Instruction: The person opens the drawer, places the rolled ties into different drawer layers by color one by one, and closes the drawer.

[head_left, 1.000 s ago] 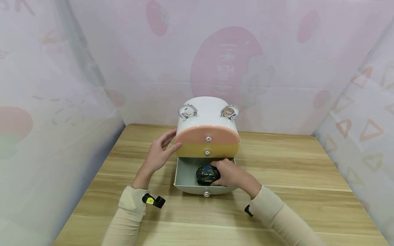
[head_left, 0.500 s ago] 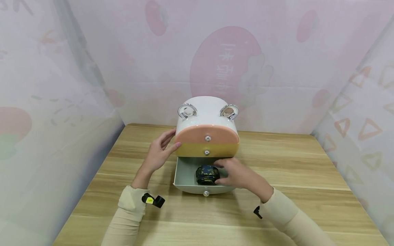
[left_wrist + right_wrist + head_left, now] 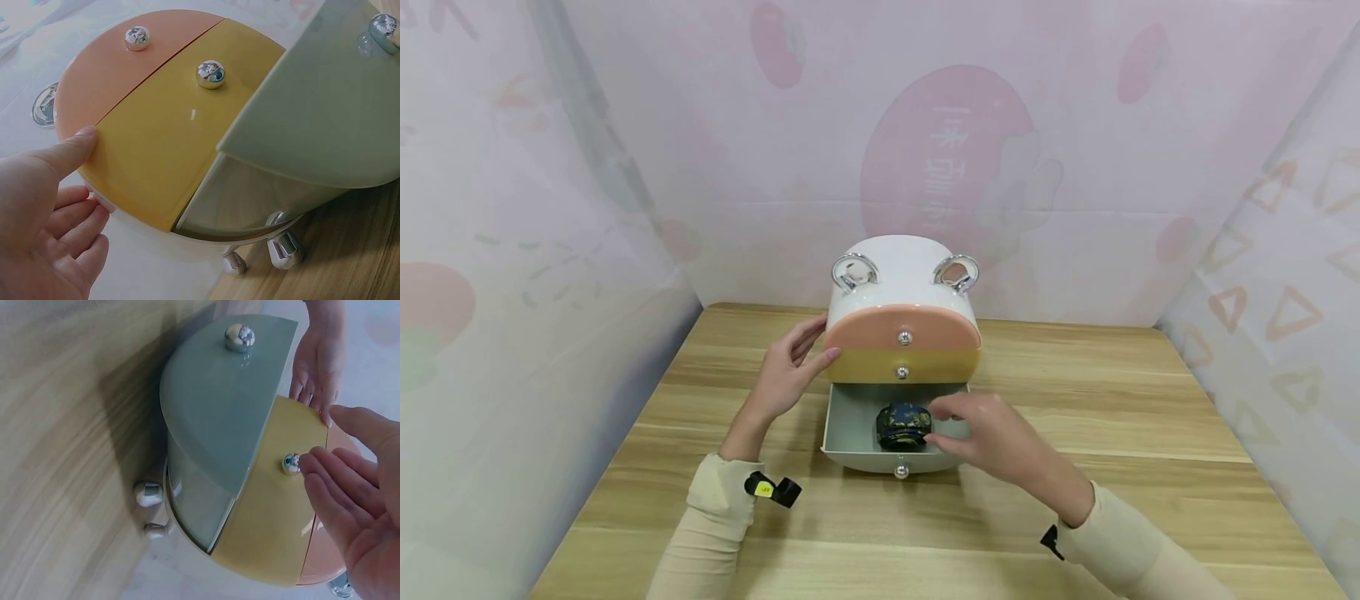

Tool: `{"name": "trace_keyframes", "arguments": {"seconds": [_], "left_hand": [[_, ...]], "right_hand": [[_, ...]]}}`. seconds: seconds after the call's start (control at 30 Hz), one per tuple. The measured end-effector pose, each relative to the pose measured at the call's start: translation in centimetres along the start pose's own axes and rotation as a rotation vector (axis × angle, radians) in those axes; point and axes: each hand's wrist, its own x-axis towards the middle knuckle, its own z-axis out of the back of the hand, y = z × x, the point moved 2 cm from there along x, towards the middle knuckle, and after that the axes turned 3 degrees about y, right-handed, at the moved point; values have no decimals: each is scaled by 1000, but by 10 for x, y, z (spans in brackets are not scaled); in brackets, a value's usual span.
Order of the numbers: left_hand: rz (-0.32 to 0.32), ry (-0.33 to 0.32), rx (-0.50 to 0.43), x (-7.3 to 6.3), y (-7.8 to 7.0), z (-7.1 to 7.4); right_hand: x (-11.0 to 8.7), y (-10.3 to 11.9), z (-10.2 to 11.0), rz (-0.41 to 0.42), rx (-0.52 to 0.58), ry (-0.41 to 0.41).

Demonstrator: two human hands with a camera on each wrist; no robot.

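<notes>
A small drawer cabinet (image 3: 892, 279) with a white shell stands on the table. Its orange top drawer (image 3: 150, 53) and yellow middle drawer (image 3: 169, 125) are in; the grey-green bottom drawer (image 3: 850, 417) is pulled out. Inside it sits a dark, rounded bundle (image 3: 902, 425) with blue and yellow patterning; its kind is unclear. My left hand (image 3: 786, 375) rests on the cabinet's left side, thumb on the front edge, fingers along the shell. My right hand (image 3: 992, 433) hovers over the drawer's right side, fingers loosely bent and holding nothing, just right of the bundle.
Two chrome ring-shaped ears (image 3: 855, 271) rise from the cabinet top. Round chrome knobs (image 3: 210, 74) stick out of the drawer fronts, and short chrome feet (image 3: 285, 250) are underneath. Printed pink cloth (image 3: 760, 167) walls in the wooden table (image 3: 1075, 400).
My right hand has let go of the bundle and drawn back to the right. The bundle stays in the open drawer. My left hand has kept its place on the cabinet.
</notes>
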Motion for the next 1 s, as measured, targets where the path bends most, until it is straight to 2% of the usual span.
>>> {"name": "trace_keyframes", "arguments": {"seconds": [0.13, 0.23, 0.4, 0.53, 0.73, 0.87, 1.0], "left_hand": [[0, 1, 1, 0, 0, 0], [-6, 2, 7, 0, 0, 1], [-13, 2, 18, 1, 0, 3], [-6, 1, 22, 1, 1, 3], [0, 7, 15, 1, 1, 1], [5, 2, 11, 1, 0, 1], [9, 1, 14, 1, 0, 1]], "right_hand": [[-7, 9, 0, 140, 3, -132], [-11, 15, -3, 217, 6, -190], [-17, 25, -12, 246, 14, -209], [-21, 30, -23, 205, 5, -199], [-27, 25, -43, 91, 6, -178], [-29, 21, -54, -17, 57, -136], [-31, 20, -63, -142, 154, -109]]}}
